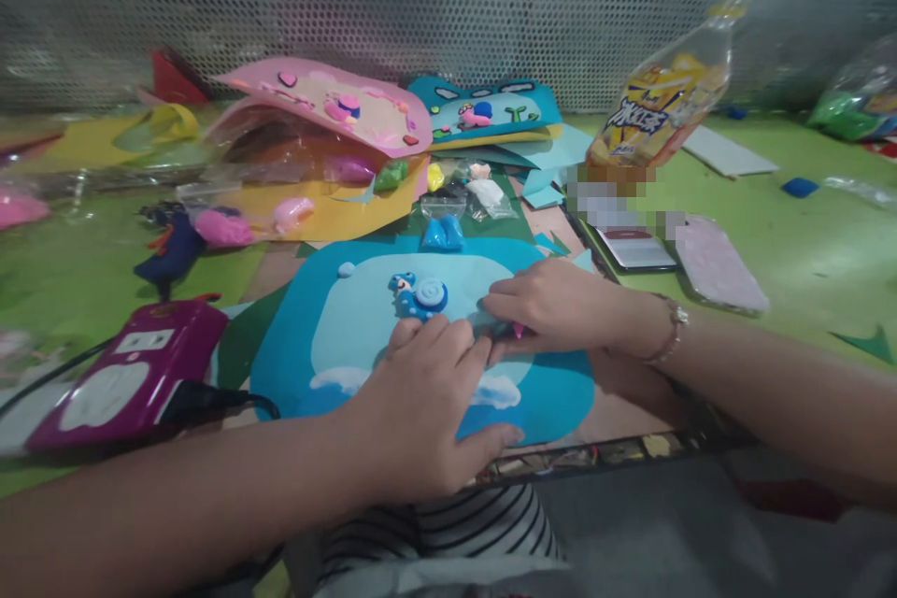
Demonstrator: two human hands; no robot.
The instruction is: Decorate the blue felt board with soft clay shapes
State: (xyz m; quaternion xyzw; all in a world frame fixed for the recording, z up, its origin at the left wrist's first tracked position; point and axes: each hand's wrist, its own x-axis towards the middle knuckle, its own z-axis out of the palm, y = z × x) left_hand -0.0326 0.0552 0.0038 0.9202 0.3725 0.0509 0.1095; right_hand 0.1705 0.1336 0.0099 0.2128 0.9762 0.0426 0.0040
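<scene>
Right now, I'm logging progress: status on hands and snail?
Left hand over blue card, close to snail. Right hand at pink piece. Snail on card, shell visible. Hands partly hide card.

Grey perforated panel (pixel 434 9), metal-looking, upright beyond the fingers (pixel 501 304), spanning the full view. Green tabletop (pixel 827 252) extends to left and right of them. Below the fingers, past the tabletop's near edge: grey floor (pixel 645 542), in shadow. Light dim.

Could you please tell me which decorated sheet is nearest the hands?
The front blue sheet, bearing the blue snail: the left hand and right hand are over it, while the pink sheet and teal sheet lie farther back.
</scene>
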